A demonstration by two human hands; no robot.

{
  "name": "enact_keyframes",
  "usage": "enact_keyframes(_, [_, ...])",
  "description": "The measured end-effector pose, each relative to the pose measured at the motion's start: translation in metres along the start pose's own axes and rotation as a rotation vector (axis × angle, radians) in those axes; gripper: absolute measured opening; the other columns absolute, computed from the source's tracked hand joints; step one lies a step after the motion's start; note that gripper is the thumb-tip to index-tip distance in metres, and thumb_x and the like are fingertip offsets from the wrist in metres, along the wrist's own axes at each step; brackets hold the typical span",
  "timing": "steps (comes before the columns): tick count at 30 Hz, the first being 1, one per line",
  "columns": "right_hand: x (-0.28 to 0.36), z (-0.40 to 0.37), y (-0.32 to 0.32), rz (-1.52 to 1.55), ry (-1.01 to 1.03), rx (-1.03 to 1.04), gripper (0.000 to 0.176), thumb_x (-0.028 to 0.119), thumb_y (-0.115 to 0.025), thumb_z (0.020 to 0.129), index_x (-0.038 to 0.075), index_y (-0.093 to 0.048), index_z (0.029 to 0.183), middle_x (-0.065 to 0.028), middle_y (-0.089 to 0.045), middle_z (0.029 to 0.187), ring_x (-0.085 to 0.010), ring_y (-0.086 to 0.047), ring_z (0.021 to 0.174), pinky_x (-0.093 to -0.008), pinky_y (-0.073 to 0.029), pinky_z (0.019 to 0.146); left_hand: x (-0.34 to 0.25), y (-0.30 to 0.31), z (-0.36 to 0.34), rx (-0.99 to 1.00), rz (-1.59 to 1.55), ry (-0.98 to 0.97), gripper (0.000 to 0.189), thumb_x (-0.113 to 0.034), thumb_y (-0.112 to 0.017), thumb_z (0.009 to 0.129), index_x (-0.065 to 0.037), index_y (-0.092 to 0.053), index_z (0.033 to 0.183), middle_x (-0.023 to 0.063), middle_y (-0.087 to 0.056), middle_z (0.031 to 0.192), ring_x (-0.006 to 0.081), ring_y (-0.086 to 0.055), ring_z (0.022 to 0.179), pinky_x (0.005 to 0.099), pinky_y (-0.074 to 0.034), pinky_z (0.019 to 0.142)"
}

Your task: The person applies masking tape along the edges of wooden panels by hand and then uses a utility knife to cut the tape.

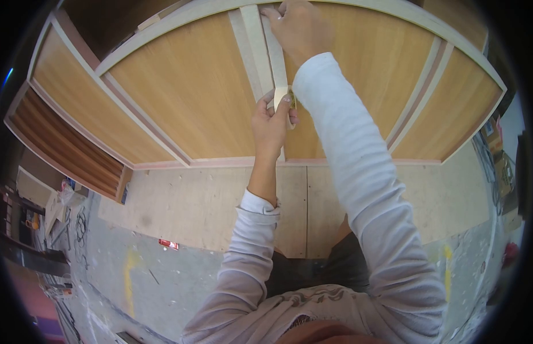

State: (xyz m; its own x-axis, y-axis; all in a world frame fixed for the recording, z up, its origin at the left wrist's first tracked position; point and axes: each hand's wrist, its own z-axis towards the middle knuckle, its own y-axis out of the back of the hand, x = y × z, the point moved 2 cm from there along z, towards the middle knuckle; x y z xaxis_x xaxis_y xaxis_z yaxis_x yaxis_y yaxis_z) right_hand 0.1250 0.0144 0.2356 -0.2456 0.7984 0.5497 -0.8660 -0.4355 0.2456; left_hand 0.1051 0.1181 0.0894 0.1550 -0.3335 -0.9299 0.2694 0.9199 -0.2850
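A roll of masking tape (292, 112) is gripped in my left hand (269, 129), with the thumb lying over its near side. From the roll a pale strip of tape runs up along the upright divider of a wooden panel (186, 86). At the panel's top edge, my right hand (304, 31) has its fingers curled at the upper end of this strip, the thumb against the divider. Its fingertips are partly hidden and slightly blurred. Pale bands also line the panel's other dividers and its outer frame.
Plywood boards (192, 195) lie on the floor below the panel. A slatted wooden piece (71, 143) stands at the left. On the grey floor (186, 281) lies a small red packet (168, 244). Cables and clutter line both sides.
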Motion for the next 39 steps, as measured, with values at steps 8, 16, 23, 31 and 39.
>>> enact_keyframes(8, [0.021, 0.029, 0.025, -0.267, 0.835, -0.268, 0.037, 0.02, -0.072, 0.068, 0.007, -0.062, 0.101, -0.0096, -0.063, 0.093, -0.0274, -0.057, 0.096, -0.0421, -0.042, 0.082, 0.004, 0.001, -0.003, -0.031, 0.005, -0.007, 0.044, -0.018, -0.063, 0.089, 0.007, -0.049, 0.121, 0.0095, -0.065, 0.073, 0.0139, -0.061, 0.061, 0.0271, -0.051, 0.059])
enact_keyframes(16, [0.021, 0.044, 0.024, -0.489, 0.604, 0.103, 0.031, 0.026, -0.071, 0.07, 0.007, -0.068, 0.095, -0.0121, -0.066, 0.092, -0.0292, -0.06, 0.093, -0.044, -0.045, 0.08, 0.012, 0.007, -0.006, -0.052, 0.214, -0.14, 0.049, -0.022, -0.062, 0.09, 0.006, -0.046, 0.127, 0.0106, -0.066, 0.069, 0.0128, -0.062, 0.062, 0.0263, -0.05, 0.059])
enact_keyframes(23, [0.028, 0.044, 0.026, -0.566, 0.624, 0.104, 0.024, 0.029, -0.071, 0.07, 0.009, -0.069, 0.083, -0.0132, -0.067, 0.089, -0.031, -0.063, 0.089, -0.0462, -0.047, 0.073, 0.045, 0.01, 0.003, -0.083, 0.062, 0.104, 0.034, -0.022, -0.063, 0.088, 0.002, -0.059, 0.112, 0.0085, -0.064, 0.067, 0.0113, -0.058, 0.051, 0.0254, -0.047, 0.047])
enact_keyframes(31, [0.028, 0.044, 0.025, -0.581, 0.606, 0.114, 0.024, 0.03, -0.07, 0.071, 0.009, -0.068, 0.083, -0.0126, -0.067, 0.088, -0.0319, -0.062, 0.09, -0.0468, -0.044, 0.072, 0.037, 0.012, 0.023, -0.195, 0.254, 0.056, 0.027, -0.023, -0.064, 0.087, 0.003, -0.066, 0.081, 0.0039, -0.059, 0.058, 0.0098, -0.056, 0.047, 0.0236, -0.042, 0.043])
enact_keyframes(39, [0.024, 0.042, 0.024, -0.598, 0.624, 0.085, 0.027, 0.032, -0.069, 0.071, 0.01, -0.068, 0.087, -0.0119, -0.066, 0.091, -0.0306, -0.06, 0.092, -0.0467, -0.043, 0.073, 0.044, 0.013, 0.038, -0.273, 0.539, -0.137, 0.033, -0.029, -0.066, 0.082, 0.002, -0.067, 0.073, 0.0073, -0.06, 0.054, 0.0124, -0.056, 0.049, 0.0285, -0.044, 0.049])
